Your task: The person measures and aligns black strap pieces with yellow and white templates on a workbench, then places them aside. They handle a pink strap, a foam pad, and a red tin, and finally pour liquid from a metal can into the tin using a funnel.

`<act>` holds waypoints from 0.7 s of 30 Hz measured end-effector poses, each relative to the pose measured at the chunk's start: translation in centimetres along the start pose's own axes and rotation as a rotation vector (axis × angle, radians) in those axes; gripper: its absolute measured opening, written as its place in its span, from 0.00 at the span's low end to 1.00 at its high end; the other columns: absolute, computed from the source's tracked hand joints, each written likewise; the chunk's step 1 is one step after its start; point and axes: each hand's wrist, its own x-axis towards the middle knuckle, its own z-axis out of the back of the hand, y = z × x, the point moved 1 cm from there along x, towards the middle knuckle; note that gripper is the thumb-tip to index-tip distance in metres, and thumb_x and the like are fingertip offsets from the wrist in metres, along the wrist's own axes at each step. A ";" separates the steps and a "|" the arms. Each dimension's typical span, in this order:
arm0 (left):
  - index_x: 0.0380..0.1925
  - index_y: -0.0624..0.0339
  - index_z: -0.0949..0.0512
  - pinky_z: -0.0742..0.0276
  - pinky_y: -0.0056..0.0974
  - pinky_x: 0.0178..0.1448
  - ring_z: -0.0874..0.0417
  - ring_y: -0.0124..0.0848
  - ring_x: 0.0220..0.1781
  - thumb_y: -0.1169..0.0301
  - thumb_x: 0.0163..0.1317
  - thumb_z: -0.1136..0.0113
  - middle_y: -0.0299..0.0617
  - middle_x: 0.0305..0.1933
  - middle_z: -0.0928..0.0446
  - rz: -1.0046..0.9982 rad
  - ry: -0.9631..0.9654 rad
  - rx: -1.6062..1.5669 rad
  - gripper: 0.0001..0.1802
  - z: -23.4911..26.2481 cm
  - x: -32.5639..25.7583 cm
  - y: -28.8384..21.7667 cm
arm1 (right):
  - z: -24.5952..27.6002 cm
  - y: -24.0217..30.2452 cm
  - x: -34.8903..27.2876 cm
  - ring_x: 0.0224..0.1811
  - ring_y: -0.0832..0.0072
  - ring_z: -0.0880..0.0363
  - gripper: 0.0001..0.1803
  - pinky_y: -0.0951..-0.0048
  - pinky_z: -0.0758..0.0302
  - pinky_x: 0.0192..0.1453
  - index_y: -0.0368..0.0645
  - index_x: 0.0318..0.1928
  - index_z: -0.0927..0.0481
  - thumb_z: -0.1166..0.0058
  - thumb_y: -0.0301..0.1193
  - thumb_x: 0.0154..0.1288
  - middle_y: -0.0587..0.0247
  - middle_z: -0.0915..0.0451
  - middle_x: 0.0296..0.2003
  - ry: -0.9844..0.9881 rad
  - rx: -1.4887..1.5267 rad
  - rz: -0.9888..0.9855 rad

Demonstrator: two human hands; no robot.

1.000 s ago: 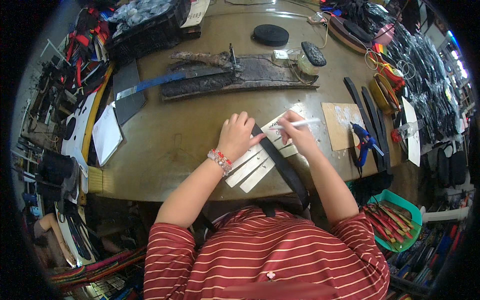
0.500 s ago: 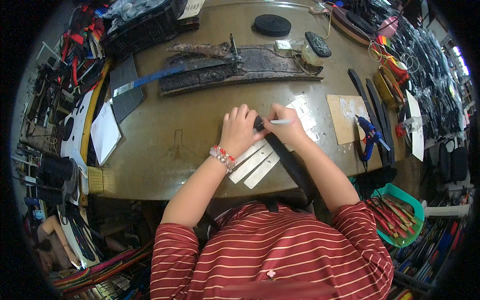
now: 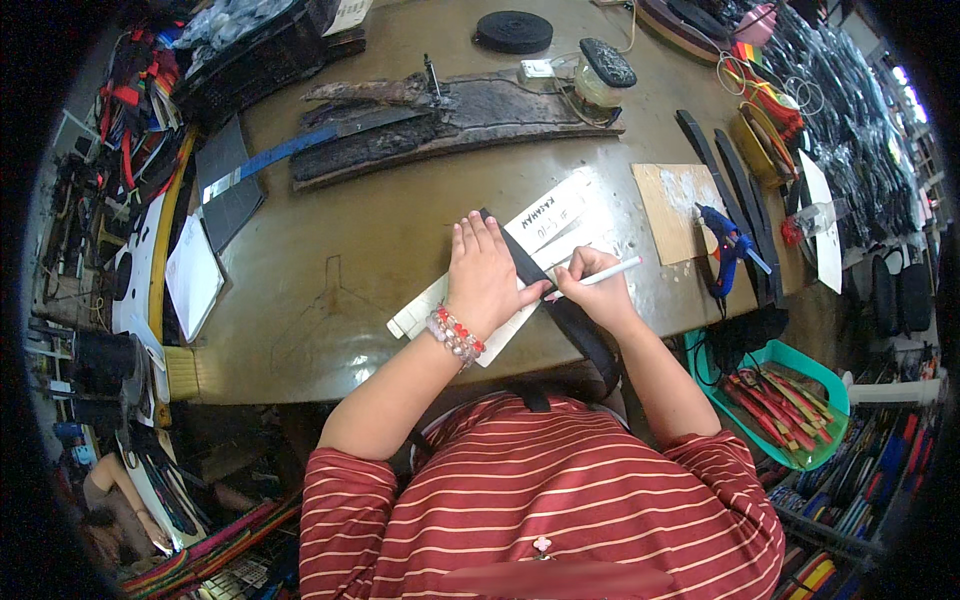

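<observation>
A black strap (image 3: 578, 328) runs slantwise over the table and down past its near edge. My left hand (image 3: 480, 268) lies flat on the strap's upper part, fingers stretched out, thumb reaching toward the pen tip. Pinched in my right hand (image 3: 606, 292) is a slim white pen (image 3: 622, 270), its tip down at the strap beside my left thumb. Under the strap and my left hand lie long white strips (image 3: 540, 222), one with handwriting on it. Part of the strips is hidden by my left hand and the strap.
To the right are a cardboard piece (image 3: 652, 205), a blue glue gun (image 3: 730, 245) and dark strips (image 3: 748, 195). A charred board (image 3: 500, 118) lies farther back, near a black webbing roll (image 3: 513, 33). A teal basket (image 3: 838, 385) stands lower right; another person's arm (image 3: 130, 490) shows lower left.
My left hand has flattened out from a curled grip. The pen in my right hand has swung round and moved nearer to me. The white strips now lie differently, and the view has shifted slightly.
</observation>
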 end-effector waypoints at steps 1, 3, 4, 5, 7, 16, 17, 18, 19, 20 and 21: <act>0.60 0.83 0.41 0.48 0.48 0.74 0.38 0.54 0.68 0.31 0.46 0.44 0.70 0.64 0.39 0.004 0.002 0.015 0.62 -0.1 0.0 0.0 | -0.1 0.2 0.0 0.19 0.82 0.34 0.17 0.75 0.36 0.24 0.42 0.17 0.33 0.39 0.29 0.55 0.67 0.29 0.14 0.005 -0.045 -0.004; 0.60 0.84 0.41 0.49 0.48 0.74 0.38 0.54 0.69 0.30 0.46 0.44 0.71 0.64 0.40 0.011 -0.026 0.018 0.62 -0.3 -0.1 -0.2 | 0.0 1.2 -0.1 0.18 0.77 0.32 0.16 0.73 0.35 0.23 0.42 0.18 0.33 0.39 0.28 0.54 0.64 0.29 0.14 0.002 -0.202 0.039; 0.60 0.84 0.41 0.48 0.48 0.74 0.38 0.54 0.69 0.30 0.46 0.45 0.71 0.64 0.39 0.015 0.013 0.011 0.62 -0.4 -0.1 -0.3 | 0.1 1.9 -0.3 0.18 0.73 0.30 0.15 0.71 0.34 0.23 0.42 0.18 0.33 0.40 0.28 0.54 0.62 0.29 0.15 -0.008 -0.313 0.084; 0.60 0.83 0.40 0.48 0.48 0.74 0.38 0.54 0.68 0.30 0.47 0.45 0.71 0.64 0.39 0.017 0.011 0.008 0.61 -0.3 -0.1 -0.3 | 0.3 2.6 -0.6 0.18 0.69 0.29 0.14 0.69 0.33 0.23 0.42 0.19 0.33 0.40 0.27 0.54 0.61 0.28 0.16 0.001 -0.411 0.147; 0.59 0.82 0.39 0.45 0.48 0.72 0.36 0.54 0.67 0.32 0.49 0.46 0.70 0.63 0.38 0.010 -0.002 -0.017 0.59 -0.1 0.1 0.0 | 0.9 4.4 -1.0 0.19 0.63 0.27 0.13 0.66 0.32 0.23 0.43 0.21 0.32 0.40 0.26 0.54 0.59 0.28 0.18 -0.105 -0.643 0.406; 0.42 0.58 0.25 0.23 0.44 0.45 0.22 0.44 0.42 0.66 0.56 0.37 0.47 0.36 0.24 -0.016 -0.283 -0.398 0.15 -0.2 3.0 4.8 | -1.3 6.2 -2.0 0.32 0.56 0.22 0.21 0.64 0.25 0.36 0.45 0.54 0.25 0.43 0.22 0.58 0.51 0.25 0.30 -0.113 -0.451 0.341; 0.42 0.58 0.25 0.23 0.42 0.44 0.22 0.42 0.41 0.70 0.55 0.37 0.45 0.36 0.24 -0.005 -0.336 -0.464 0.15 -0.5 3.0 5.0 | -1.9 5.9 -2.1 0.34 0.54 0.22 0.25 0.61 0.25 0.39 0.49 0.58 0.27 0.46 0.22 0.60 0.51 0.24 0.32 -0.125 -0.454 0.381; 0.42 0.58 0.26 0.23 0.40 0.43 0.22 0.39 0.40 0.73 0.55 0.36 0.43 0.36 0.25 0.006 -0.338 -0.534 0.15 -0.9 3.0 5.2 | -2.5 5.6 -1.9 0.34 0.54 0.22 0.24 0.61 0.25 0.39 0.49 0.58 0.27 0.45 0.23 0.59 0.51 0.24 0.33 -0.186 -0.498 0.445; 0.42 0.58 0.26 0.22 0.38 0.42 0.22 0.36 0.39 0.76 0.54 0.36 0.41 0.36 0.25 0.051 -0.290 -0.598 0.15 -1.2 3.0 5.4 | -2.9 5.2 -1.8 0.35 0.54 0.22 0.24 0.60 0.25 0.39 0.49 0.58 0.27 0.44 0.25 0.60 0.51 0.25 0.33 -0.221 -0.570 0.438; 0.42 0.58 0.27 0.22 0.36 0.41 0.23 0.33 0.38 0.78 0.54 0.36 0.39 0.35 0.26 -0.006 -0.362 -0.862 0.15 -1.3 3.1 5.6 | -3.2 4.9 -1.8 0.35 0.54 0.22 0.23 0.60 0.25 0.39 0.50 0.58 0.27 0.44 0.27 0.60 0.51 0.25 0.33 -0.269 -0.648 0.437; 0.42 0.58 0.27 0.22 0.33 0.41 0.23 0.29 0.37 0.80 0.55 0.37 0.36 0.35 0.27 -0.031 -0.375 -1.121 0.15 -1.3 3.1 5.8 | -3.3 4.7 -1.9 0.35 0.54 0.22 0.23 0.60 0.25 0.39 0.50 0.58 0.27 0.44 0.28 0.60 0.51 0.24 0.33 -0.275 -0.643 0.428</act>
